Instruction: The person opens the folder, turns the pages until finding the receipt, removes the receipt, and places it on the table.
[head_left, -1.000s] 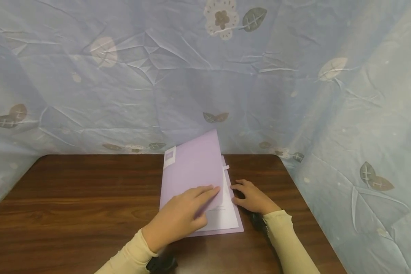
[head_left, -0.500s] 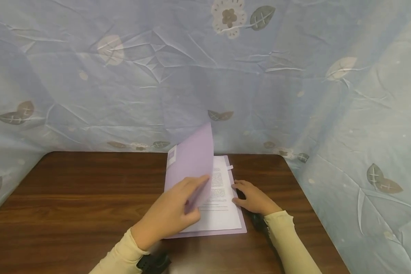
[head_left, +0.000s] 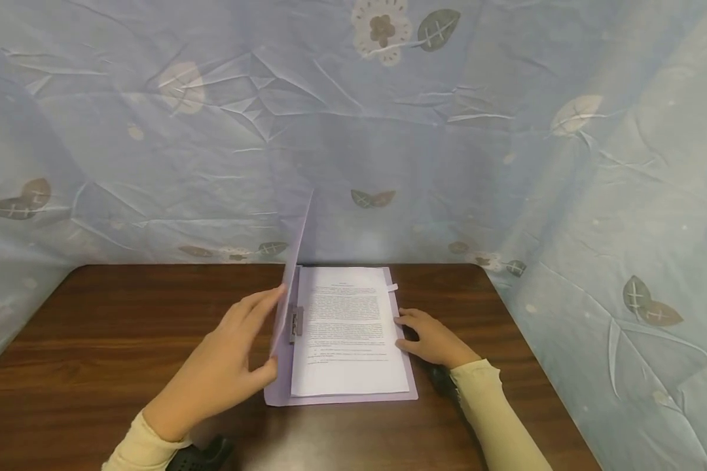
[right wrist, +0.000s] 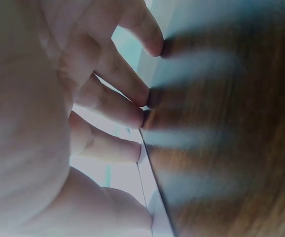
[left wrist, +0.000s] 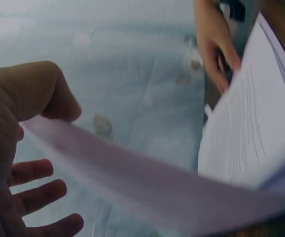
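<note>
A purple folder (head_left: 353,399) lies on the table with a stack of printed sheets (head_left: 350,327) inside and a metal clip (head_left: 295,322) along its spine. Its front cover (head_left: 293,268) stands nearly upright on the left. My left hand (head_left: 218,360) holds that cover by its free edge; in the left wrist view, the thumb (left wrist: 61,98) lies on one face while the other fingers spread behind it. My right hand (head_left: 433,339) rests with bent fingers at the folder's right edge, its fingertips on the border and the tabletop in the right wrist view.
A small white tab (head_left: 393,287) sticks out from the folder's right side. The dark wooden table (head_left: 153,320) ends at a pale blue patterned cloth (head_left: 212,163) hanging behind and to the right. Black straps with devices sit at both wrists.
My left hand has moved left, swinging the cover from leaning over the sheets to nearly upright. The printed page and the clip have come into sight. My right hand has stayed in place.
</note>
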Demonstrator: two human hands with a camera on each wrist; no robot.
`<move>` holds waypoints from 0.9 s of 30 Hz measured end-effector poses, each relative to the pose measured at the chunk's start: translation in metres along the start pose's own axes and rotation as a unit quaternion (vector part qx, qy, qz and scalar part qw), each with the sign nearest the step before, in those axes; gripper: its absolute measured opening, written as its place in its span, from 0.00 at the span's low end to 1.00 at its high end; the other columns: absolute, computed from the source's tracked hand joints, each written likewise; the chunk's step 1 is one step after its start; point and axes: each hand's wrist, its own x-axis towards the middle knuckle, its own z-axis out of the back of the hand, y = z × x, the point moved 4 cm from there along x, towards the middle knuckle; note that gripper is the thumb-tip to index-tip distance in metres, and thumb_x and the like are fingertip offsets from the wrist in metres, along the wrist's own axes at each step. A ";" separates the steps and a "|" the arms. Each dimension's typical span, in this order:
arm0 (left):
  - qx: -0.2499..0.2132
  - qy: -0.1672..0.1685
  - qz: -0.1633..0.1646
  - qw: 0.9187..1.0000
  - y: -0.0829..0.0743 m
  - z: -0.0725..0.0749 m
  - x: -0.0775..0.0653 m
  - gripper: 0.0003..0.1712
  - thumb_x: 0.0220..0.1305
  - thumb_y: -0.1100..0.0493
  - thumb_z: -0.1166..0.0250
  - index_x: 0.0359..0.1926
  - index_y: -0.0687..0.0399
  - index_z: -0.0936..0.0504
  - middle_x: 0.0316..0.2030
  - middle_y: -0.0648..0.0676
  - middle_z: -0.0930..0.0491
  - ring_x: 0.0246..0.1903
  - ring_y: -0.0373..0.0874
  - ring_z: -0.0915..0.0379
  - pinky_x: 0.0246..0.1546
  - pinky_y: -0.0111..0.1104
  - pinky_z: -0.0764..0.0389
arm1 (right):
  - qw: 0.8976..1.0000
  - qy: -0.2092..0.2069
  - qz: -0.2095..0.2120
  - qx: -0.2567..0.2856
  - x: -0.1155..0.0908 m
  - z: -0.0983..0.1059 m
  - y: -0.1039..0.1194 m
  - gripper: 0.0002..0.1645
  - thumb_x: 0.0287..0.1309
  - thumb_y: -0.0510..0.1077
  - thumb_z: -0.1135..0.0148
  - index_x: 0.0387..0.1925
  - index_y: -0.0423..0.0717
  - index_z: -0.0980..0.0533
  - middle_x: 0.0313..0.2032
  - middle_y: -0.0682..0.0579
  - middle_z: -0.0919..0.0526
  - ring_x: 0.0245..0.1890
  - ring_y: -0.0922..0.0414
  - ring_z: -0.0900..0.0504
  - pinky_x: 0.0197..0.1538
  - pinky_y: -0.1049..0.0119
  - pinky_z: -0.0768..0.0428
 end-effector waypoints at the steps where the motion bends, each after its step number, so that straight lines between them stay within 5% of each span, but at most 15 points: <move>1: 0.001 -0.003 0.006 1.000 0.005 0.003 -0.004 0.63 0.50 0.60 0.28 0.83 0.39 0.51 0.71 0.53 0.34 0.54 0.46 0.30 0.34 0.36 0.23 | 1.000 0.000 0.000 0.000 0.000 0.000 0.000 0.34 0.66 0.49 0.31 0.69 0.40 0.26 0.74 0.39 0.33 0.73 0.39 0.34 0.72 0.42 0.33; 7: -0.086 0.007 0.071 0.994 0.026 0.014 -0.025 0.50 0.57 0.68 0.33 0.78 0.43 0.42 0.55 0.49 0.20 0.43 0.38 0.19 0.37 0.33 0.16 | 1.000 0.006 -0.004 -0.002 0.001 -0.002 -0.001 0.35 0.66 0.50 0.31 0.70 0.42 0.27 0.74 0.40 0.33 0.74 0.40 0.34 0.72 0.42 0.34; 11: -0.110 -0.006 0.093 0.990 0.031 0.016 -0.040 0.29 0.55 0.73 0.35 0.57 0.52 0.28 0.36 0.45 0.22 0.31 0.32 0.26 0.29 0.28 0.23 | 1.000 0.007 -0.008 0.003 0.001 -0.003 -0.002 0.34 0.66 0.51 0.31 0.70 0.43 0.26 0.75 0.42 0.33 0.75 0.41 0.35 0.73 0.42 0.34; 14: -0.113 -0.016 0.092 0.989 0.031 0.017 -0.050 0.23 0.56 0.73 0.34 0.50 0.51 0.26 0.37 0.44 0.23 0.34 0.33 0.29 0.34 0.27 0.26 | 1.000 0.007 -0.010 0.011 0.000 -0.002 -0.003 0.34 0.66 0.50 0.31 0.69 0.43 0.26 0.75 0.42 0.34 0.75 0.40 0.36 0.73 0.41 0.34; 19: -0.118 -0.025 0.125 0.985 0.031 0.018 -0.060 0.27 0.58 0.72 0.32 0.57 0.52 0.28 0.44 0.48 0.24 0.35 0.37 0.28 0.33 0.29 0.24 | 1.000 0.005 -0.008 0.017 0.001 0.000 -0.004 0.33 0.66 0.50 0.30 0.69 0.43 0.25 0.75 0.43 0.33 0.74 0.40 0.35 0.72 0.40 0.34; 22: -0.051 -0.083 0.113 0.989 0.028 0.022 -0.064 0.39 0.64 0.58 0.34 0.72 0.59 0.39 0.62 0.60 0.29 0.53 0.51 0.25 0.51 0.43 0.18 | 1.000 0.004 -0.004 0.019 0.002 0.000 -0.004 0.33 0.66 0.50 0.30 0.68 0.43 0.24 0.74 0.42 0.33 0.74 0.40 0.35 0.72 0.40 0.34; 24: 0.016 -0.150 0.061 0.987 0.024 0.026 -0.063 0.47 0.68 0.48 0.38 0.78 0.63 0.50 0.73 0.66 0.42 0.65 0.63 0.34 0.64 0.51 0.27 | 1.000 0.002 -0.006 0.020 0.002 0.000 -0.004 0.33 0.66 0.50 0.30 0.68 0.42 0.24 0.74 0.42 0.33 0.74 0.40 0.35 0.72 0.41 0.34; 26: 0.075 -0.218 0.004 0.973 0.018 0.029 -0.061 0.50 0.71 0.40 0.47 0.81 0.62 0.56 0.79 0.68 0.55 0.76 0.68 0.55 0.73 0.62 0.46 | 1.000 0.000 -0.008 0.023 0.003 0.001 -0.004 0.32 0.66 0.50 0.30 0.68 0.42 0.24 0.74 0.42 0.32 0.74 0.40 0.34 0.72 0.41 0.34; 27: 0.102 -0.247 -0.017 0.963 0.015 0.030 -0.060 0.48 0.72 0.37 0.52 0.80 0.62 0.53 0.80 0.67 0.56 0.77 0.67 0.56 0.74 0.62 0.49 | 1.000 -0.001 -0.008 0.023 0.003 0.001 -0.003 0.32 0.66 0.50 0.30 0.67 0.42 0.24 0.74 0.42 0.32 0.74 0.40 0.34 0.72 0.41 0.34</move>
